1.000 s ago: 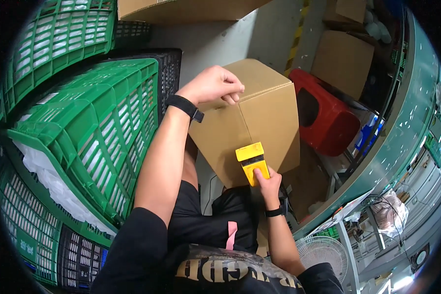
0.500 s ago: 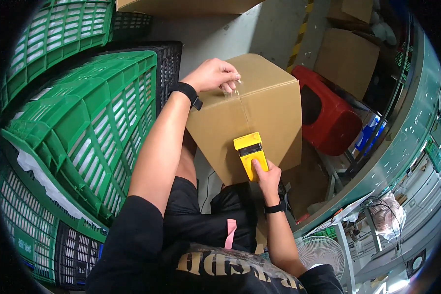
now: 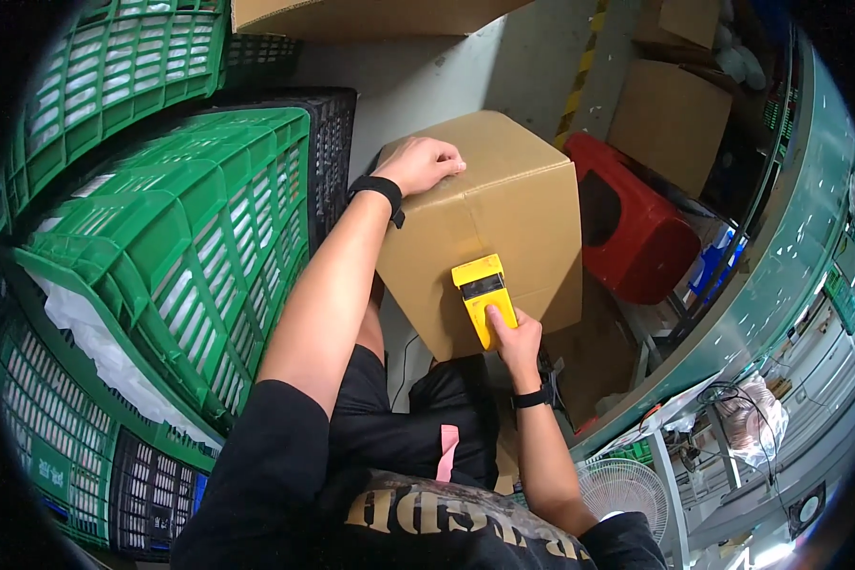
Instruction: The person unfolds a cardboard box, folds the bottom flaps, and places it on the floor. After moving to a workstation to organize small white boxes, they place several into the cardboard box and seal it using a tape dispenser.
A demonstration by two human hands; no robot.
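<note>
A closed brown cardboard box stands in front of my legs. My left hand rests at the far left part of its top edge, fingers curled under and mostly hidden, so whether they grip anything does not show. From that edge a thin, shiny strip, apparently clear tape, runs down the box's near face. Gripped in my right hand is a yellow handheld tool with a wide head and a black band. Its head is at the lower end of that strip, against or just off the cardboard; my thumb lies along its body.
Green plastic crates with white contents are stacked on my left, beside a black crate. A red plastic object sits right of the box. Farther right runs a green-topped bench. Another carton lies beyond, and a fan stands low at right.
My left hand has gone from pinching a loose clear strip above the box edge to lying low on the edge. The yellow tool has barely moved.
</note>
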